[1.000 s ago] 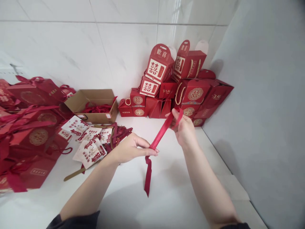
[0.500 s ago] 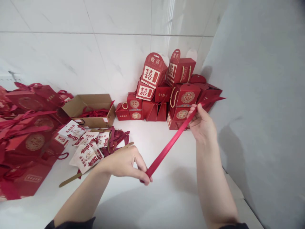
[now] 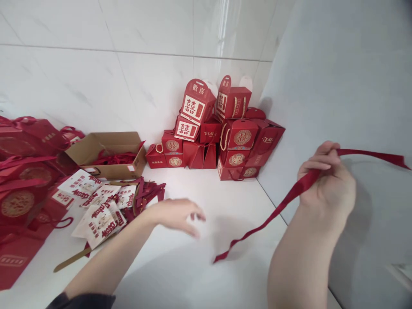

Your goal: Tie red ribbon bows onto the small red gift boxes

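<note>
- Right hand (image 3: 328, 184), at 3 o'clock, is clamping a red ribbon (image 3: 301, 184) between its thumb and curled fingers.
- Left hand (image 3: 177, 214), near 7 o'clock, is hovering above the table (image 3: 193, 189), slightly blurred, thumb and fingers apart, holding nothing.
- One end of the ribbon is slanting down to 6 o'clock, twisting on the way; the other is reaching out at 3. Whether the lower tip is touching the table, I cannot tell.
- Good handling is probably calling for a light pinch, avoiding creases, and for flattening the twist between both hands.
- Tags (image 3: 103, 219) are lying at 8 o'clock, a carton (image 3: 109, 172) is sitting at 9, boxes (image 3: 243, 136) are standing around 12; keeping both ends away from these is likely preventing snags.
</note>
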The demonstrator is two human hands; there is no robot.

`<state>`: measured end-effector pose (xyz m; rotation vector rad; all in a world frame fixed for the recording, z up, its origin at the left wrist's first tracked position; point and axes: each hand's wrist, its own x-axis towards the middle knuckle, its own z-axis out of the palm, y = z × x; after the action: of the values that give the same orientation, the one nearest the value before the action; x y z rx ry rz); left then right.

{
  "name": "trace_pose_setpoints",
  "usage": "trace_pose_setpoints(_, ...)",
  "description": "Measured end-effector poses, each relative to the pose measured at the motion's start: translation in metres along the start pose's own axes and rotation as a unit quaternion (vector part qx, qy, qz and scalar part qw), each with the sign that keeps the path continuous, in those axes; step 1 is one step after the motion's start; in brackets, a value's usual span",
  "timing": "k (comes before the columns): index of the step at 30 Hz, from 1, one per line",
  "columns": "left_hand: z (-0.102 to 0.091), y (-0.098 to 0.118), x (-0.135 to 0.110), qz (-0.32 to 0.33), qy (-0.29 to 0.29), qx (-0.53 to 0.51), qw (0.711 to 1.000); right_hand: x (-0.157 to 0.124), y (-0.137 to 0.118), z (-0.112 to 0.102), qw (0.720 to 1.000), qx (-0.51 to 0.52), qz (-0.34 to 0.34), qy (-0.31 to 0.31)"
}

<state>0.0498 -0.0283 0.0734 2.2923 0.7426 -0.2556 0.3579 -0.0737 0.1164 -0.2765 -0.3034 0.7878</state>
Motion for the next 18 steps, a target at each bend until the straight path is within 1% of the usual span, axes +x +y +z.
trace_pose_setpoints(1, -0.014, 0.002, 0.007, 0.002, 0.073, -0.001, 0.997, -0.004, 0.001, 0.002, 0.999, -0.022, 0.005, -0.024)
trace_pose_setpoints(2, -0.031, 0.004, 0.015, 0.009, 0.172, -0.004, 0.985, -0.007, 0.003, 0.004, 0.998, -0.051, 0.006, -0.042)
trace_pose_setpoints(3, -0.05, 0.004, 0.023, 0.014, 0.283, -0.004, 0.959, -0.011, 0.005, 0.006, 0.995, -0.085, 0.003, -0.053)
trace_pose_setpoints(4, -0.071, 0.003, 0.032, 0.011, 0.398, -0.004, 0.917, -0.013, 0.007, 0.007, 0.991, -0.118, 0.001, -0.057)
trace_pose_setpoints(5, -0.091, 0.001, 0.042, 0.002, 0.499, 0.004, 0.867, -0.015, 0.009, 0.009, 0.988, -0.143, 0.002, -0.057)
trace_pose_setpoints(6, -0.111, -0.004, 0.053, -0.011, 0.582, 0.014, 0.813, -0.017, 0.011, 0.01, 0.985, -0.161, 0.008, -0.059)
trace_pose_setpoints(7, -0.13, -0.009, 0.064, -0.025, 0.638, 0.021, 0.769, -0.017, 0.012, 0.012, 0.982, -0.177, 0.011, -0.063)
trace_pose_setpoints(8, -0.146, -0.014, 0.075, -0.042, 0.67, 0.023, 0.741, -0.018, 0.013, 0.013, 0.978, -0.195, 0.011, -0.069)
trace_pose_setpoints(9, -0.159, -0.02, 0.085, -0.061, 0.686, 0.015, 0.725, -0.018, 0.014, 0.014, 0.973, -0.22, 0.006, -0.076)
trace_pose_setpoints(10, -0.169, -0.025, 0.095, -0.074, 0.693, 0.003, 0.717, -0.019, 0.015, 0.014, 0.964, -0.254, -0.007, -0.083)
trace_pose_setpoints(12, -0.18, -0.032, 0.11, -0.086, 0.697, -0.006, 0.712, -0.021, 0.017, 0.016, 0.939, -0.33, -0.044, -0.09)
trace_pose_setpoints(14, -0.183, -0.032, 0.118, -0.084, 0.696, -0.004, 0.713, -0.025, 0.02, 0.018, 0.915, -0.387, -0.061, -0.097)
trace_pose_setpoints(16, -0.185, -0.028, 0.116, -0.066, 0.69, 0.002, 0.721, -0.028, 0.023, 0.019, 0.906, -0.405, -0.058, -0.108)
trace_pose_setpoints(18, -0.184, -0.02, 0.103, -0.029, 0.688, 0.011, 0.725, -0.031, 0.027, 0.019, 0.906, -0.405, -0.045, -0.113)
